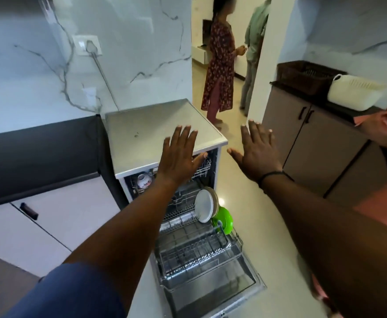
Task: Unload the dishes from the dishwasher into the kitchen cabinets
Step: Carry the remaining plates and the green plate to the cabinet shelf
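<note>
Above the open dishwasher (165,134) (2 baskets (353,90) rightward), left hand (178,154) and right hand (256,152) hover, fingers spread, holding nothing.

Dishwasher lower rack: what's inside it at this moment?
The lower rack holds white plates standing on edge, with a green dish beside them; its front section looks bare. The left hand and forearm cover part of the dishwasher's interior, so anything there is unseen.

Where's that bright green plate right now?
In the head view, the green plate stands on edge at the right side of the pulled-out lower rack, just in front of the white plates, below the outstretched hands.
</note>
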